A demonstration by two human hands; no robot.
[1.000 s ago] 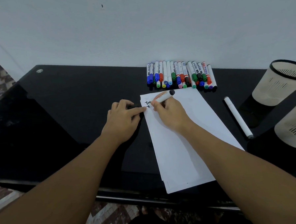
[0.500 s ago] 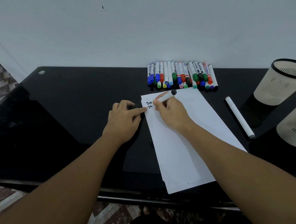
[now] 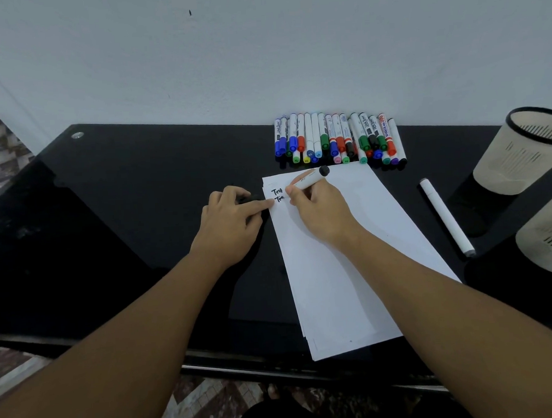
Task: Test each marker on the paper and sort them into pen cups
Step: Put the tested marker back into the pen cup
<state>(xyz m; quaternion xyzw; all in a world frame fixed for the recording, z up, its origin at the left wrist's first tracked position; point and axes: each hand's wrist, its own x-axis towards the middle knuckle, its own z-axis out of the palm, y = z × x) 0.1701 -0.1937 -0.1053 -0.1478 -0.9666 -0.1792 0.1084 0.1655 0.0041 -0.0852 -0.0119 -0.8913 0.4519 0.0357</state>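
The right hand [image 3: 319, 211] has its fingers clamped on a marker [image 3: 311, 178], tip down on the paper [image 3: 351, 262] beside two short lines of black writing. The left hand [image 3: 229, 224] curls over a small dark object, possibly the cap, its forefinger pressing the sheet's left edge. Along the tabletop's [image 3: 124, 200] far edge lies a row of markers [image 3: 338, 140]; toward the right edge lie a lone white marker [image 3: 446, 217] and two cups [image 3: 521, 154].
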